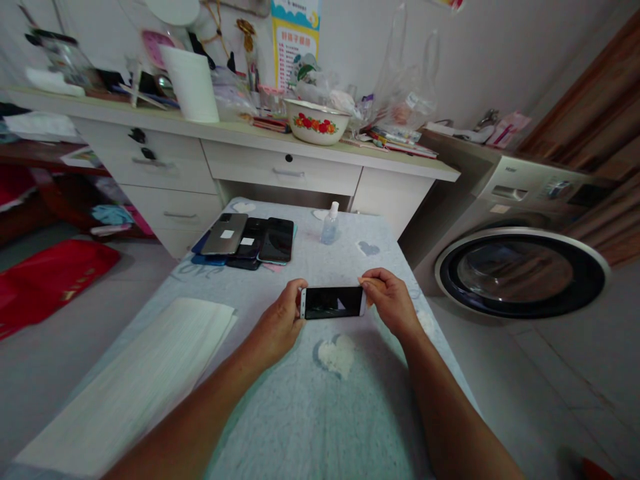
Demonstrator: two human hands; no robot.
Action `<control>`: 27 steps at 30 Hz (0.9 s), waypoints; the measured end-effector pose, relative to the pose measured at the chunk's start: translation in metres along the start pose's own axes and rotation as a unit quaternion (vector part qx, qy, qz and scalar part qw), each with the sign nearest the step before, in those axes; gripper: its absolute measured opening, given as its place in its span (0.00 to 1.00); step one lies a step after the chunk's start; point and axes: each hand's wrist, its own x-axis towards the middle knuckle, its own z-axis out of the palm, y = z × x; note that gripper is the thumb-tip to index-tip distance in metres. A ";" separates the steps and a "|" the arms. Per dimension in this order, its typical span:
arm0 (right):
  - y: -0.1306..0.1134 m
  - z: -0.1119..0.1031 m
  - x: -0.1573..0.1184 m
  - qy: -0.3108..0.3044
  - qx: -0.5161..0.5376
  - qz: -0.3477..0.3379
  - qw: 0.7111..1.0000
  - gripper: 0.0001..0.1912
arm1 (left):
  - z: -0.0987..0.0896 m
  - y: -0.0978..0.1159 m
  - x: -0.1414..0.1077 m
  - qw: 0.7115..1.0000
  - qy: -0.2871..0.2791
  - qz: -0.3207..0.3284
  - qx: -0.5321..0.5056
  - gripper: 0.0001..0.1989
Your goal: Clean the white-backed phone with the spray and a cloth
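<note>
One phone [333,303], with a pale frame and a dark screen, was between the left hand [281,319] and the right hand [393,300], over the middle part of the table [300,427]. It lay sideways with the screen turned up to the person, perhaps so that its whole front could be seen; for this reason, I think, both hands took only its short ends. Whether it touched the table below, I could not tell.

The left fingers were closed on the left end of the phone, the thumb along the upper corner and the other fingers mostly hidden behind, which probably gave the steadier support. The right fingers were narrow, pinched together at the upper right corner of the phone; if they had some small thing between them, I could not see it clearly.

Both forearms came from the near side of the phone and leaned inward, so the hands met it from opposite sides. The right wrist was bent toward it, with the knuckles up.

Beyond the phone, to its left, was a pile of phones [227,237], stacked maybe to save space. A small bottle [329,225] stood upright straight beyond the phone, apart from the hands. A pale folded sheet [145,380] lay to the left of the phone, nearer to the person.
</note>
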 end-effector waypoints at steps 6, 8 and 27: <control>0.001 -0.003 0.000 0.001 -0.089 -0.056 0.994 0.07 | -0.007 0.002 0.000 1.000 -0.012 0.010 -0.010 0.27; 0.001 -0.004 0.000 0.003 -0.119 -0.083 0.989 0.05 | -0.012 0.004 0.000 1.000 -0.007 0.007 -0.019 0.19; -0.013 0.000 -0.005 -0.004 -0.169 -0.193 0.966 0.06 | -0.021 0.006 0.000 0.999 0.045 -0.005 0.021 0.09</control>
